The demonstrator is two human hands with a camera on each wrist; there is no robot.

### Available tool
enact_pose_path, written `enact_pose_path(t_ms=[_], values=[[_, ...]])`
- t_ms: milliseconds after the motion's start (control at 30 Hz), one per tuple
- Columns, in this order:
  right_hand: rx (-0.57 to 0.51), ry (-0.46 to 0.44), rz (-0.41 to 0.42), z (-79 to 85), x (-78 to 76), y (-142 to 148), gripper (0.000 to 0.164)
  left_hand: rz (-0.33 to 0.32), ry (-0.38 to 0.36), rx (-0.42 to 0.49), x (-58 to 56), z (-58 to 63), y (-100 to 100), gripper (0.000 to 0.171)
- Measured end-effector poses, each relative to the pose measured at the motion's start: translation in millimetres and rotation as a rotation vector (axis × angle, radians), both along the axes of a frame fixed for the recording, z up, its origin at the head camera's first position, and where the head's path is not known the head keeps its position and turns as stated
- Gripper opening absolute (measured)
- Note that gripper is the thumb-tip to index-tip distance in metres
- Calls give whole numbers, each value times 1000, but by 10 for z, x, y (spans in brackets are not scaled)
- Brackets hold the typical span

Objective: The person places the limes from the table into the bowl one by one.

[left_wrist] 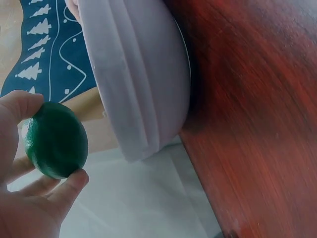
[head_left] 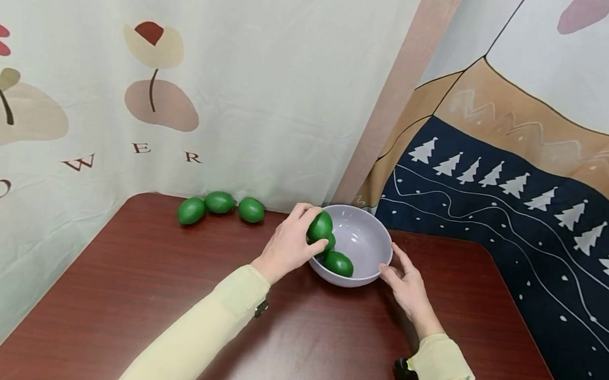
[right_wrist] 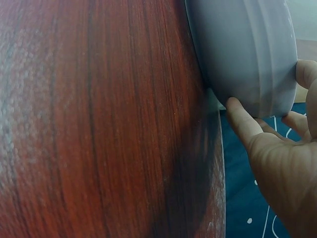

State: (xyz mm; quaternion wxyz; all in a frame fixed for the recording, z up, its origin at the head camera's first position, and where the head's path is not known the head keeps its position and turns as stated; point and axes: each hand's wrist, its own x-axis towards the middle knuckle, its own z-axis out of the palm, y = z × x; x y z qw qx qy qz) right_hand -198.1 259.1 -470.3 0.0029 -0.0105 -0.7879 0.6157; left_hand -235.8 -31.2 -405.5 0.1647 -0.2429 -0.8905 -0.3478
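My left hand [head_left: 291, 242] pinches a green lime [head_left: 320, 224] between thumb and fingertips, over the left rim of a pale lilac bowl [head_left: 362, 242]. In the left wrist view that lime [left_wrist: 57, 141] hangs beside the bowl's ridged outer wall [left_wrist: 138, 74]. Two more limes lie inside the bowl; one [head_left: 338, 264] shows whole at the front, the other is partly hidden behind the left thumb. At the bowl's right side, my right hand [head_left: 409, 288] holds the rim, its thumb on the edge and fingers along the outer wall [right_wrist: 242, 54].
Three limes sit at the back left of the dark red wooden table [head_left: 130, 295]: one on the left [head_left: 191, 211], one in the middle [head_left: 220, 202] and one on the right [head_left: 251, 210]. Behind the table hang a pale printed curtain [head_left: 269, 92] and a navy tree-patterned cloth [head_left: 495, 229].
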Motion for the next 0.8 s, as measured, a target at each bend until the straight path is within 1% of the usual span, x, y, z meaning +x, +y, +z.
enact_pose_path(t_ms=[400,633,800], values=[[-6,-13,0,-1,-10,3,73,-43,-41,-9,21,-51,167,55],[-15,-23,7,27,11,-9,73,-93,-60,-22,33,-68,280,54],[-7,-14,6,10,5,-7,72,-114,-81,-36,45,-85,348,55]])
